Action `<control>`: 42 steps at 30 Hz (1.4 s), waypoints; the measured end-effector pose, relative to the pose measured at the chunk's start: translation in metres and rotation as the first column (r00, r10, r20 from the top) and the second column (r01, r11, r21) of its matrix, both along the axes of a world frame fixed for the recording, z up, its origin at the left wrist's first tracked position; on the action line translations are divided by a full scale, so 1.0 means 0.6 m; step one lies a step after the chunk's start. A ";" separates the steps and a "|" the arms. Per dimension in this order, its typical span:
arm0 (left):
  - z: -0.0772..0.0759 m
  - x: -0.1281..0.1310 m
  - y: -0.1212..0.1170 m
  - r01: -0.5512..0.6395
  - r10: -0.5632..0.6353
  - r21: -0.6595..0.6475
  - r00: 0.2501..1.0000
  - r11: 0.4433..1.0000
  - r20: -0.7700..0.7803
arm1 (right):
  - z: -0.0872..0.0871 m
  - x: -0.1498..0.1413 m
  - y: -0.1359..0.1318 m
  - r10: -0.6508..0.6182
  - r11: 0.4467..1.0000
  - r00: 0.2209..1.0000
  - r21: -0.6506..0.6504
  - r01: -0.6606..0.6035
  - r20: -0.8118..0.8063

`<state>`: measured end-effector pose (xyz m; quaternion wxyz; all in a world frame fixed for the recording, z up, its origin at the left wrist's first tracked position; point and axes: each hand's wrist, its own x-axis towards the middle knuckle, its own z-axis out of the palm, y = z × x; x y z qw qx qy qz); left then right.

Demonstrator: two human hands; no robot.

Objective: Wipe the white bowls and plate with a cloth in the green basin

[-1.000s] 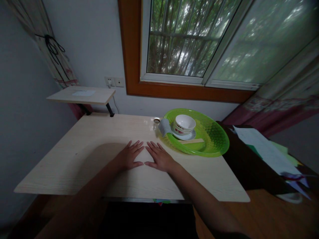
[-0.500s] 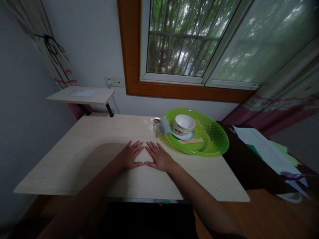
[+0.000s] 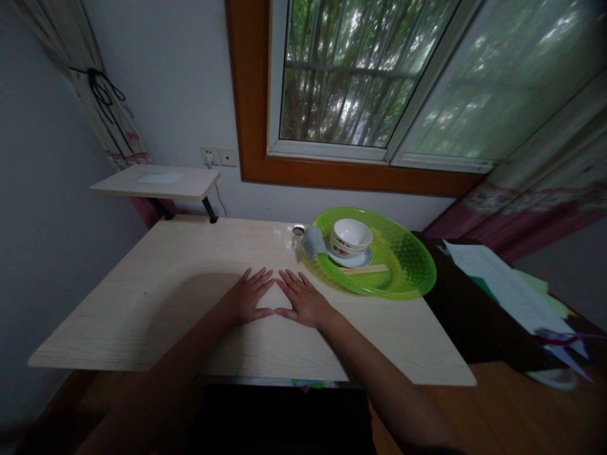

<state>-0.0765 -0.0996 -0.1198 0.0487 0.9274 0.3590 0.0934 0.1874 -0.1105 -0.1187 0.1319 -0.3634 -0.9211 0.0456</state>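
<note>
My left hand [image 3: 247, 297] lies flat on the pale wooden table [image 3: 180, 240], fingers spread and holding nothing. Beside it my right hand [image 3: 303, 299] rests palm down in the same way, its thumb and fingertips close to those of the left. Beyond the right hand stands a green plastic basket [image 3: 412, 253]. Inside it, stacked white bowls [image 3: 353, 234] sit on a white plate [image 3: 364, 260], and several wooden chopsticks [image 3: 365, 270] lie in front of them. A grey cloth [image 3: 313, 242] hangs over the basket's left rim.
A small raised shelf [image 3: 190, 185] with a paper [image 3: 160, 178] on it stands at the table's back left. Near the back edge is a round cable hole [image 3: 298, 231]. Papers [image 3: 502, 287] lie on a dark surface to the right. A window [image 3: 355, 82] rises behind.
</note>
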 end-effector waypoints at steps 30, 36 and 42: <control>-0.002 0.000 0.000 -0.008 0.009 0.022 0.998 1.000 -0.055 | 0.011 -0.003 -0.003 -0.018 0.999 0.999 -0.026 0.019 0.039; -0.002 -0.011 -0.002 0.009 -0.020 0.081 0.991 0.997 0.134 | 0.027 0.001 -0.008 0.011 1.000 0.993 -0.010 -0.012 -0.114; -0.007 -0.032 0.008 -0.156 0.087 0.105 0.871 0.982 0.484 | 0.083 0.024 -0.055 0.120 0.988 0.925 0.137 -0.075 -0.360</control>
